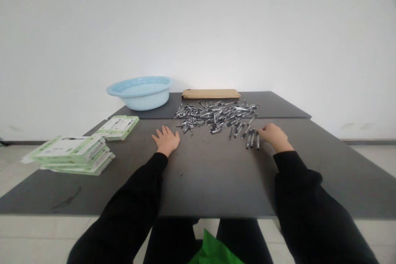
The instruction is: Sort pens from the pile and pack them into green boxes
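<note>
My left hand [167,139] lies flat on the dark table with its fingers spread, and nothing is in it. My right hand [274,136] is curled at the right of the pens, its fingertips closed at the upper end of a pen [258,142]. That pen lies beside two others in a short row, roughly parallel and pointing toward me. Behind them spreads a loose heap of pens [224,114], black and clear, lying in many directions. The underside of my right fingers is hidden.
A stack of green and white boxes [71,152] stands at the left, with a smaller stack of boxes [119,127] behind it. Farther back are a light blue basin [145,100] and a flat brown cardboard piece [210,93]. A seam crosses the grey table [213,181].
</note>
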`<state>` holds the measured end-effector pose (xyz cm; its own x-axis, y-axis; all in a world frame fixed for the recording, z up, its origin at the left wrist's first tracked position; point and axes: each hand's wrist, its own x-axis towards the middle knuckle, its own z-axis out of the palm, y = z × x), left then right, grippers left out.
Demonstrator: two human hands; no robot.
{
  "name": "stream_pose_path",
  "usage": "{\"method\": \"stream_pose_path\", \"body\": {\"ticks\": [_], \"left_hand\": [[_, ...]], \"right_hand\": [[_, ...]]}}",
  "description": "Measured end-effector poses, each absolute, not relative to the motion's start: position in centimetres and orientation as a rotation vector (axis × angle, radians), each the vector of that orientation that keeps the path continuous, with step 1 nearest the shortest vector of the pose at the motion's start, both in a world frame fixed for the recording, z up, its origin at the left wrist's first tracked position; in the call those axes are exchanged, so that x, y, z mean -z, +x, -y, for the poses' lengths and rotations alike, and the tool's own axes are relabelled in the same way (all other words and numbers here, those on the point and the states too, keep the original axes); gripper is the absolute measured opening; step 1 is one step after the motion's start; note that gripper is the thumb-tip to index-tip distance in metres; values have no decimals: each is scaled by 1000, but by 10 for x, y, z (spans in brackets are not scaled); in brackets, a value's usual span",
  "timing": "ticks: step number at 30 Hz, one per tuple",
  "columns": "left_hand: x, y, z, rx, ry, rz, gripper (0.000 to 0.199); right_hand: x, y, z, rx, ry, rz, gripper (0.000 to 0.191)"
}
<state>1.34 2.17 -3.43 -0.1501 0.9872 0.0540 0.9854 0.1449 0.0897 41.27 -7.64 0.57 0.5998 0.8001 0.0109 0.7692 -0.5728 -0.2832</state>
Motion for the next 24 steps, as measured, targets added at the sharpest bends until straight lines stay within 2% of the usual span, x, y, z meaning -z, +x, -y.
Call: {"method": "stream_pose_path", "body": {"ticks": [5, 17, 21, 24], "left_hand": [[36, 14, -39, -184, 2039, -2357, 83], [35, 12, -44, -307, 2033, -2289, 76], [21, 9, -36, -732, 2168, -2253, 58], [8, 11, -29, -1058, 2371, -1985, 41]], "right_hand": [[3, 427, 81, -229, -2656, 1276, 48], [9, 427, 77, -180, -2705, 1436, 43], [-3, 431, 76, -79, -2569, 1425, 40], [-9, 406, 71, 24, -2243, 1367, 34]]}}
